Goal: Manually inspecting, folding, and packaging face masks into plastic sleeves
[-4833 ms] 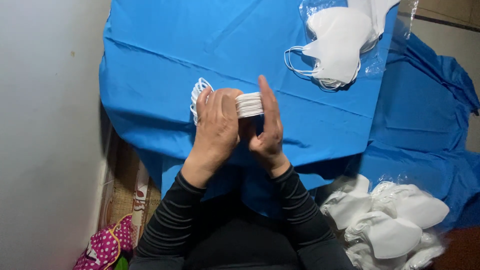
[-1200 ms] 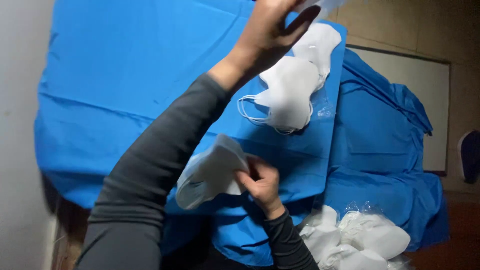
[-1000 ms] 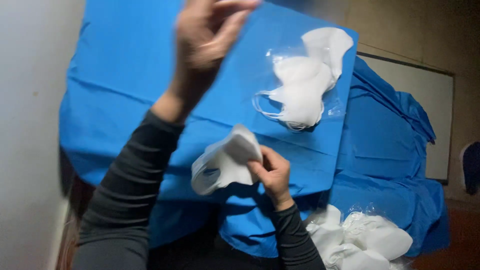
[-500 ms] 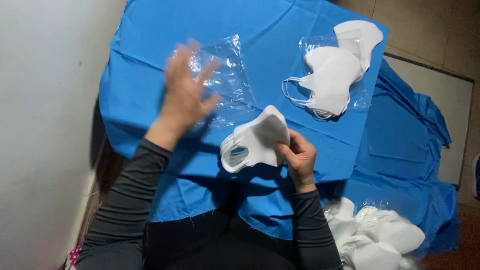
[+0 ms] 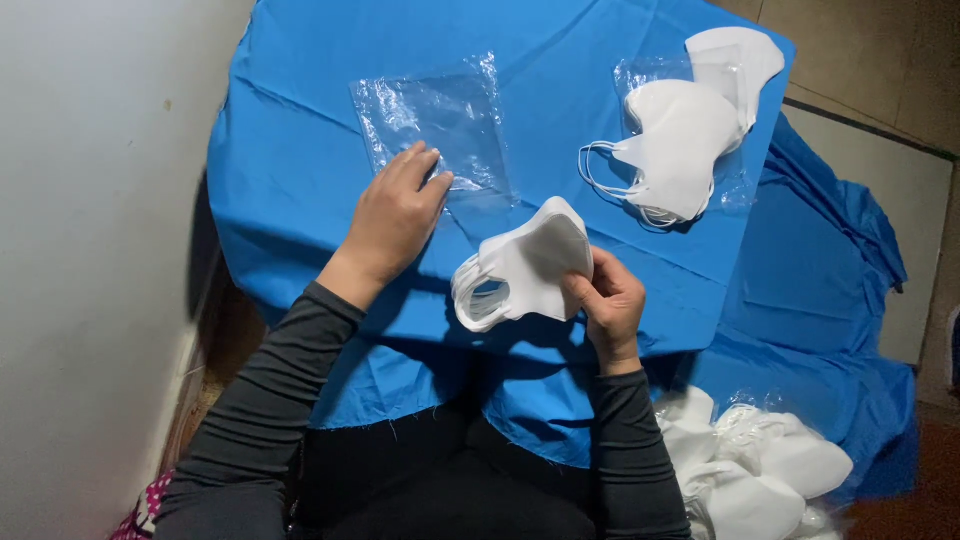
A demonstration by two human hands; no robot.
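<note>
Pinched tight, the right hand [image 5: 608,305] kept its grip on the stack of white masks [image 5: 528,268], thumb and fingertips clamped on the stack's right edge, ear loops hanging off the left end. The stack sat just above the near edge of the blue-draped surface [image 5: 300,190], lifted a little off the cloth, much as it was half a second before.

The left hand [image 5: 395,215] was the big change. A second earlier it was up high, reaching toward the far side; half a second ago it was in the air with fingers spread over the clear plastic bag [image 5: 440,125]. Now it was down flat, fingers apart, fingertips pressing the bag's near edge against the cloth. Its grip closed on nothing; it only pinned the bag, which lay spread out and flat, just left of the masks.

Over on the far right of the surface, the second pile of masks [image 5: 680,150] lay on its own clear wrapper, loops trailing to the left, well apart from both hands and not shifted. Down at the lower right, beside the person's right sleeve, the heap of bagged masks [image 5: 770,475] rested on the blue cloth that spilled off the surface there.
</note>
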